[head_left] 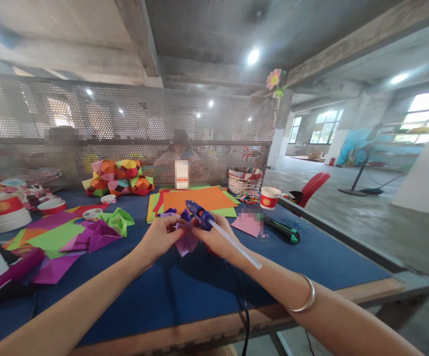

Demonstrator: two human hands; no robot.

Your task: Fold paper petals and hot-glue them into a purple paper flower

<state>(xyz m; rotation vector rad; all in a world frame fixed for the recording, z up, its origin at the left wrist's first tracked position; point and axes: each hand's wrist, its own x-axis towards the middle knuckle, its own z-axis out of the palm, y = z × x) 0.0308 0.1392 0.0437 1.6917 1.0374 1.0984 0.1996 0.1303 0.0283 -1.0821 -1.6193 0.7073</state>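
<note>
My left hand point(161, 236) pinches a folded purple paper piece point(186, 243) between thumb and fingers, low over the table. My right hand point(220, 237) is wrapped round a dark blue hot glue gun point(201, 215), its nozzle pointing away from me above the paper. A long clear glue stick point(238, 246) sticks out of the gun's rear, over my right wrist. Most of the gun's grip is hidden by my hand, and a black cord point(244, 311) hangs down over the table edge.
Coloured paper sheets point(199, 200) lie ahead. Left are folded magenta papers point(101, 236), paper cups point(5, 217) and paper balls point(118, 170). Right are a basket point(244, 182), a cup point(270, 199) and a green-black utility knife point(284, 230). A mesh screen point(133, 113) stands behind.
</note>
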